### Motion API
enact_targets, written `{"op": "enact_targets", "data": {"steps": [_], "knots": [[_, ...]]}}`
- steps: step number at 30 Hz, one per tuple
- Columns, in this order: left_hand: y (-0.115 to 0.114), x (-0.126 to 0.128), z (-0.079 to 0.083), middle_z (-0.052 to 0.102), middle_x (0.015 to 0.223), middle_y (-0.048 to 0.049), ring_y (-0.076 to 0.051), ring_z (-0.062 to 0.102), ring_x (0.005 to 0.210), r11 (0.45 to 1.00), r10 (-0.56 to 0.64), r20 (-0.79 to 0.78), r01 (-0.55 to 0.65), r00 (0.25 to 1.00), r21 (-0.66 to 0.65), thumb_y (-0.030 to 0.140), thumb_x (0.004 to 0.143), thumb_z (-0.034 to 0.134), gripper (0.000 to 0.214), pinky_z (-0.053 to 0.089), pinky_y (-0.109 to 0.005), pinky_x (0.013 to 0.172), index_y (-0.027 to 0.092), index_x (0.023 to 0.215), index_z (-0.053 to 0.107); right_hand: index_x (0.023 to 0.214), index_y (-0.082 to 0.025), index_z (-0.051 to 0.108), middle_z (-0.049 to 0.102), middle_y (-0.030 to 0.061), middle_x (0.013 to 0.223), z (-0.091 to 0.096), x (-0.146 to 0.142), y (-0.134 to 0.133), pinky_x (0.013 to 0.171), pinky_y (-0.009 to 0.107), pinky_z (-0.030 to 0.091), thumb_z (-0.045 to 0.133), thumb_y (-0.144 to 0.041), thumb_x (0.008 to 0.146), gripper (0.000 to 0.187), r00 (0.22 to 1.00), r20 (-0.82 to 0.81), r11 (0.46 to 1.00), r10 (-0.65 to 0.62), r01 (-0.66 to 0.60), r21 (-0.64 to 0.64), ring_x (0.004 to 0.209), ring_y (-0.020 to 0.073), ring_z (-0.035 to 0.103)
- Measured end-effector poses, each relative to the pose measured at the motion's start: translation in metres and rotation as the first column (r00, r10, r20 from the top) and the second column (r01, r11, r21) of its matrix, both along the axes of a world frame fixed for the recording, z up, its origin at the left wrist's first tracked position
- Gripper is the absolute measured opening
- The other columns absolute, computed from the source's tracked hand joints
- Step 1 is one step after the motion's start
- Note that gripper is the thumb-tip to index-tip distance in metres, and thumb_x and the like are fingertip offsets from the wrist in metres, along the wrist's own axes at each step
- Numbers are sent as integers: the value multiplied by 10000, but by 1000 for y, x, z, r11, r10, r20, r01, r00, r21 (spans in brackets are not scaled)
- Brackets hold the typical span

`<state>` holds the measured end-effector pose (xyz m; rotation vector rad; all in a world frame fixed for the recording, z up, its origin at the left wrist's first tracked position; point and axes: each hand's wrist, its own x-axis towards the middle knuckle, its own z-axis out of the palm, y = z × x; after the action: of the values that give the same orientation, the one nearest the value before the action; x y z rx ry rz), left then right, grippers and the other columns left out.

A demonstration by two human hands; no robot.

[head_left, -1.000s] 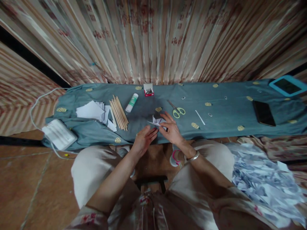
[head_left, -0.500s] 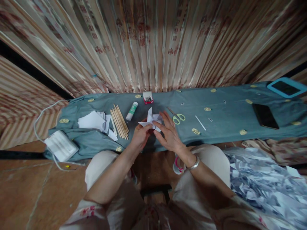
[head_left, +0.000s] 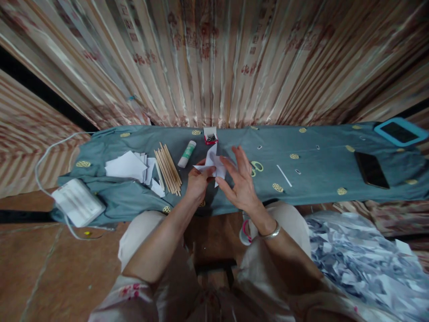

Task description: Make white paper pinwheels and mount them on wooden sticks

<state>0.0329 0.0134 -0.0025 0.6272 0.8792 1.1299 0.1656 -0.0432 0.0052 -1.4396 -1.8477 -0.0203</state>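
Observation:
A white folded paper pinwheel (head_left: 211,156) is pinched near its middle by my left hand (head_left: 197,181), which is closed on it. My right hand (head_left: 240,181) is open beside the pinwheel's right side, its fingers spread; a fingertip overlaps the paper, and I cannot tell whether it touches. Partly hidden behind that hand lie scissors with pale green handles (head_left: 257,168). Just beyond the pinwheel sits a small open red-and-white box (head_left: 211,136) with small metal pieces inside. A glue stick (head_left: 187,154) lies left of the box.
Several thin wooden sticks (head_left: 167,170) and white paper pieces (head_left: 126,166) lie left on the cloth-covered table (head_left: 321,179). A white power strip (head_left: 78,202) is at the left end. Rightward are a paper strip (head_left: 284,175), a phone (head_left: 371,170), a blue-framed tablet (head_left: 400,131) and, below, paper scraps (head_left: 362,255).
My right hand has drawn slightly right from the pinwheel and spread its fingers, covering more of the scissors. My left hand keeps its hold on the paper. The view has shifted a little.

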Motion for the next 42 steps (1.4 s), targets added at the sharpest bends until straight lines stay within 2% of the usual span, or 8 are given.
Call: {"op": "enact_targets", "data": {"steps": [4,7,9,15,23,28,35,42], "knots": [[4,-1,-5,712,762,8,-137,624,655,999,17,-56,-15,998,38,242,521,837,450,495,-268,670,157,943,706,1515,-225,331,360,159,1578,-3,16,12,1184,571,305,503,-512,948,659,959,-265,994,-99,83,-68,1488,301,302],[9,-2,-10,722,808,0,-142,632,685,994,10,-159,7,987,109,256,527,825,491,489,-271,699,144,989,701,1454,-241,421,578,149,1403,-8,30,25,1116,520,414,583,-601,873,701,785,-606,976,-131,-6,-218,1317,280,540],[11,-3,-13,723,806,-2,-149,633,689,987,-9,-255,50,967,155,252,534,809,489,487,-275,702,138,997,702,1362,-230,525,694,129,1221,-11,38,33,1068,501,458,647,-644,799,709,661,-736,949,-147,-117,-294,1165,272,643],[15,-7,-16,735,874,-29,-180,650,734,951,-65,-469,197,881,238,256,599,762,483,506,-290,698,132,1062,699,1199,-241,641,759,24,908,-13,42,40,913,422,544,829,-518,648,644,540,-822,823,-180,-375,-427,917,228,705],[17,-5,-14,754,1007,-61,-214,680,837,923,-49,-601,267,798,279,210,646,736,439,523,-317,780,133,1077,705,1083,-242,638,759,-12,842,-22,35,43,705,330,570,872,-393,591,565,412,-888,768,-203,-496,-405,746,199,705],[18,-3,-17,740,927,-45,-196,652,779,918,-45,-649,287,759,272,236,648,746,456,499,-303,742,130,1090,706,1037,-231,628,744,-5,842,-26,37,49,682,308,568,871,-347,604,510,381,-908,733,-173,-566,-377,724,183,701],[20,0,-21,730,892,-34,-188,645,764,924,-52,-658,287,751,254,244,656,744,460,501,-298,731,126,1099,700,1001,-223,617,733,3,849,-32,33,51,696,308,572,850,-368,626,465,423,-895,771,-141,-521,-367,746,179,695],[23,-1,-26,740,989,-65,-219,674,862,942,-13,-582,204,813,265,284,653,756,480,521,-324,795,133,1105,696,1081,-238,630,733,-5,837,-31,36,50,707,317,568,831,-411,660,497,427,-886,769,-182,-500,-399,731,171,683]]}}
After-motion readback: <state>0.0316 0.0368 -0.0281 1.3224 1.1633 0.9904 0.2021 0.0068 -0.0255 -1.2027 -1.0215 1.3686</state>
